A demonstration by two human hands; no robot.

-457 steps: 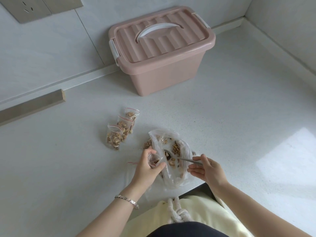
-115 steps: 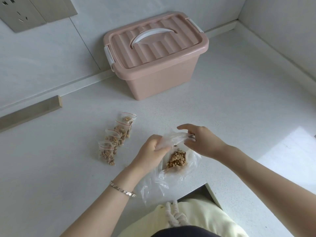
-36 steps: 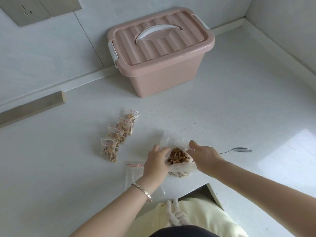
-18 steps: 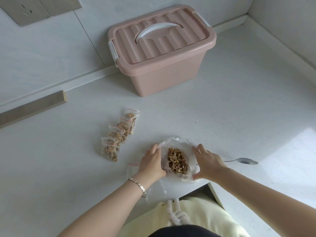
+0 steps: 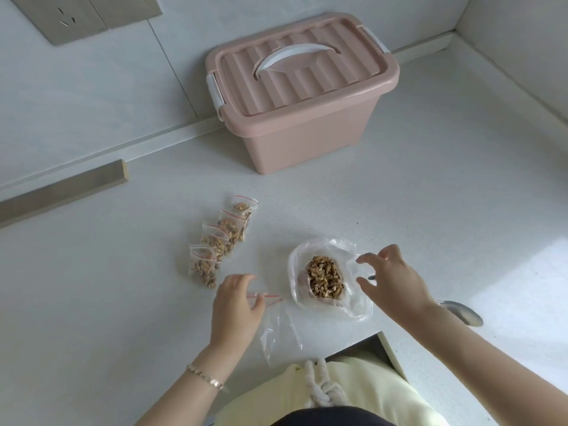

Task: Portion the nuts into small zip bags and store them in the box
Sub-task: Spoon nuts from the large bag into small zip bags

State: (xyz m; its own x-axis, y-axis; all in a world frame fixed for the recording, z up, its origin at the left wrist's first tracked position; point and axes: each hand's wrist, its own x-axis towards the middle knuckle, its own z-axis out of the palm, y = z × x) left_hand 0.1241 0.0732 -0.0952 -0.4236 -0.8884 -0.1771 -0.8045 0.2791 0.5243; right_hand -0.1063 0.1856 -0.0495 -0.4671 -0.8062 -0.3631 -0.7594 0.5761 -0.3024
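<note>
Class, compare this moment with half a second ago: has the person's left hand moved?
Yes. The left hand has let go of the clear plastic bag of nuts and shifted leftward, toward the row of filled small zip bags, over an empty zip bag.

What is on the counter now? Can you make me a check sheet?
Surface: white counter, sunlit patch at right.
Job's things: four filled small bags in a row; big bag open, nuts inside; empty zip bags near the front edge; spoon right of the big bag; pink box at the back, lid on.
Clutter: nothing seen.
Grips: left hand open over the zip bags; right hand open beside the big bag, holding nothing.
Cables: nothing seen.
Surroundings: wall, socket, wood strip at left.
</note>
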